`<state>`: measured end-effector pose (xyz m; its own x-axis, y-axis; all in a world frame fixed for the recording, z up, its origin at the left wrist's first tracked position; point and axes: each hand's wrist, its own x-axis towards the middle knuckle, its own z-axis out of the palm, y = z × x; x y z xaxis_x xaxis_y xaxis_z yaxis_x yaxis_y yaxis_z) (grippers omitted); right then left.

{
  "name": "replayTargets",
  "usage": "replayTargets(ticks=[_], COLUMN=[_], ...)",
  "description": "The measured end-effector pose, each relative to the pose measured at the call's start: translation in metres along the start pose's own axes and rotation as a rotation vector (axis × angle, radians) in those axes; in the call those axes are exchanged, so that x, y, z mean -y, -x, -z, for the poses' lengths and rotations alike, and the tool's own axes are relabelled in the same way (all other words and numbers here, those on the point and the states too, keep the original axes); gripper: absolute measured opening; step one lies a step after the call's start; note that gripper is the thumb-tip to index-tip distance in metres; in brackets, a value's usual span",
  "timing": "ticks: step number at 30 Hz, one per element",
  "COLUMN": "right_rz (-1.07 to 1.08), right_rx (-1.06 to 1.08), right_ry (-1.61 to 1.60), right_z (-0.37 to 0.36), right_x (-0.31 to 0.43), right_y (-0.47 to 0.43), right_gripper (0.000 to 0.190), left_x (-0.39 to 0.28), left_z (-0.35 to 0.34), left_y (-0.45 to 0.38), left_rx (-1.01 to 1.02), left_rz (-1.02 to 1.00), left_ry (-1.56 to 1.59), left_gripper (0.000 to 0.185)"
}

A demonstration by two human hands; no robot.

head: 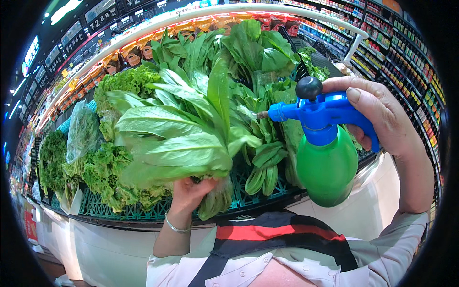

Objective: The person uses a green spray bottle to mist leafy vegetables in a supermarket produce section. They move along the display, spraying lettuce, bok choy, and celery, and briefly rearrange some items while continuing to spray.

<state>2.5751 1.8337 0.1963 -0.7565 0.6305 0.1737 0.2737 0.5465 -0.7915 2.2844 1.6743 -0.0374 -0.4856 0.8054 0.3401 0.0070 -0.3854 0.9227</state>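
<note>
My left hand grips a bunch of long leafy greens near its base, and the broad leaves fan out above the wrist, partly blurred. My right hand is wrapped around the blue handle of a pump spray bottle with a green body and a black pump knob. Its nozzle points left, towards the held leaves. Beneath and behind the bunch, more leafy greens lie heaped on the display, and the leaves hide most of my left fingers.
Curly lettuce and a bagged bundle of greens lie to the left on a green plastic grid. A white rail curves along the back, with packaged goods behind. Stocked shelves rise at the right.
</note>
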Motion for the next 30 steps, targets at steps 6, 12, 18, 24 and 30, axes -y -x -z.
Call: replayTargets(ticks=[6, 12, 18, 24, 30], right_rz=[0.011, 0.011, -0.007, 0.040, 0.042], right_rx=[0.017, 0.058, 0.087, 0.054, 0.027], right_ry=[0.015, 0.033, 0.017, -0.022, 0.076], right_z=[-0.003, -0.011, -0.025, -0.015, -0.004], right_x=[0.007, 0.014, 0.017, 0.016, 0.011], right_y=[-0.001, -0.006, -0.008, -0.008, -0.006], right_gripper=[0.047, 0.045, 0.042, 0.044, 0.047], left_x=[0.051, 0.084, 0.078, 0.030, 0.006], left_z=[0.014, 0.020, 0.023, 0.013, 0.005], left_y=[-0.050, -0.058, -0.051, -0.013, 0.006], left_rx=[-0.141, -0.126, -0.039, -0.342, -0.329], left_rz=[0.167, 0.082, 0.115, 0.142, -0.365], left_ry=[-0.521, -0.675, -0.893, -0.738, -0.317], left_gripper=[0.057, 0.065, 0.062, 0.053, 0.021])
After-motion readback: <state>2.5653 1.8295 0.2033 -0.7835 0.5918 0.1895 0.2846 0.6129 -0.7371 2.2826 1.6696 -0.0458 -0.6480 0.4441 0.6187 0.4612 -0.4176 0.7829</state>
